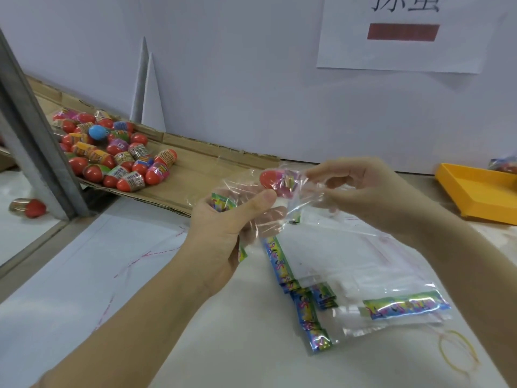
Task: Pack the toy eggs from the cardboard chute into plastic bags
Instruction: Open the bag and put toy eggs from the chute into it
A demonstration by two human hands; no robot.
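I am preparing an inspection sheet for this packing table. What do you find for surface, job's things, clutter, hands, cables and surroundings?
Surface: white table, partly covered by bags.
Job's things: cardboard chute holds many toy eggs; held egg at the mouth of the clear bag; spare bags piled on the table.
Clutter: rubber bands near the spare bags; stray egg left of the chute; yellow tray at right.
Hands: left hand grips the clear bag; right hand pinches the held egg.
Cables: nothing seen.
Surroundings: white wall, paper sign, grey metal post.
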